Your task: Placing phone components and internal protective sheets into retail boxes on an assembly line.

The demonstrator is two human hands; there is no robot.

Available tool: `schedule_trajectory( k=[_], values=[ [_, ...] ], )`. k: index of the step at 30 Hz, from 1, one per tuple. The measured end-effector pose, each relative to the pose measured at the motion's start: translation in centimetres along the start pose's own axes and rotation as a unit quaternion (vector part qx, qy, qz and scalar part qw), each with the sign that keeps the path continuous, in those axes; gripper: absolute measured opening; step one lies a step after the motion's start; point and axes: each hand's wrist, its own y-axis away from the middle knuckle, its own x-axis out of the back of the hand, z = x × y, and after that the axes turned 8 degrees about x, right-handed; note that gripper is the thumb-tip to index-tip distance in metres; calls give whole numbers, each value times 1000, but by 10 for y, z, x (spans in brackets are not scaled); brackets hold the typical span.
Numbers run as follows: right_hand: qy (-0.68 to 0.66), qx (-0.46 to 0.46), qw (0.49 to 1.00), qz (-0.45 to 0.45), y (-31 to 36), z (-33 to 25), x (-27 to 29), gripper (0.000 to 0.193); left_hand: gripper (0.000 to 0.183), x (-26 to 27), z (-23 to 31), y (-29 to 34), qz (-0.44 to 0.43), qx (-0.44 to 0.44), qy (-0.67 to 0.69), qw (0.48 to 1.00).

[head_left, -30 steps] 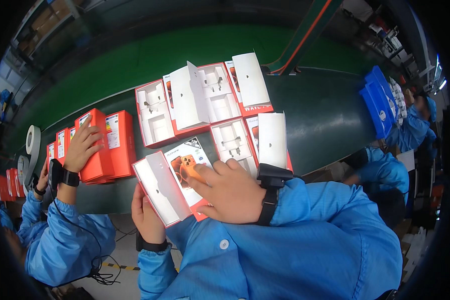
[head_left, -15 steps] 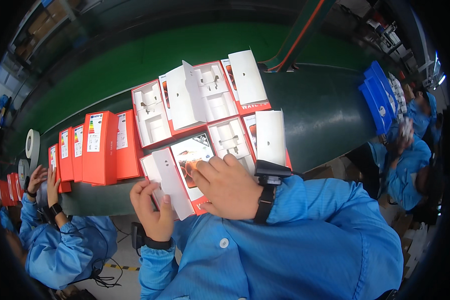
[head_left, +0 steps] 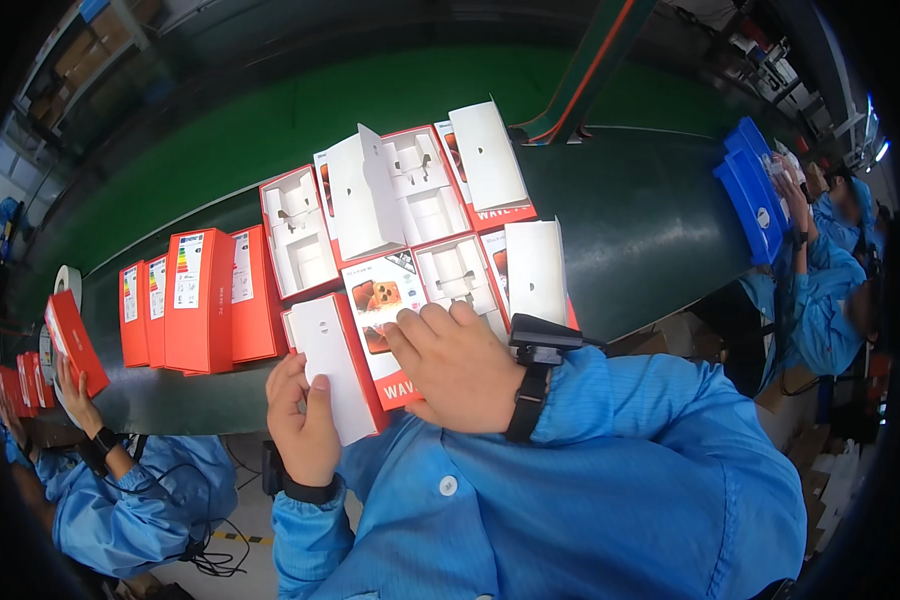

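Note:
At the near edge of the bench lies a red and white phone box (head_left: 378, 402), its printed cover partly under my right hand (head_left: 457, 365). That hand rests palm down, fingers slightly bent and spread over the cover. My left hand (head_left: 305, 425) grips the left edge of the box's white flap (head_left: 325, 365), thumb on top and fingers along the side; what lies beneath the flap is hidden. Just beyond are opened boxes with white compartment trays (head_left: 302, 228) holding small dark pieces. Other boxes have raised white flaps (head_left: 360, 190).
Closed red boxes (head_left: 198, 300) with labels stand to the left on the dark green bench (head_left: 650, 210). A blue bin (head_left: 752, 195) is at the right. Co-workers in blue work on both sides; the left one holds a red box (head_left: 75, 345). A green post (head_left: 590, 70) rises behind.
The white flap under my left hand has gone from creased and tilted to lying flat. My right hand has barely moved. At left, the co-worker has moved a red box away from the row.

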Motion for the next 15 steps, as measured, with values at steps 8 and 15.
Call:
schedule_trajectory(
  k=[8,15],
  values=[
    [-132,45,989,45,2,-5,5,61,11,-2,-1,0,10,-20,-39,999],
    [-180,65,980,50,3,-8,14,52,14,-3,1,1,17,-38,-36,998]
  ],
)
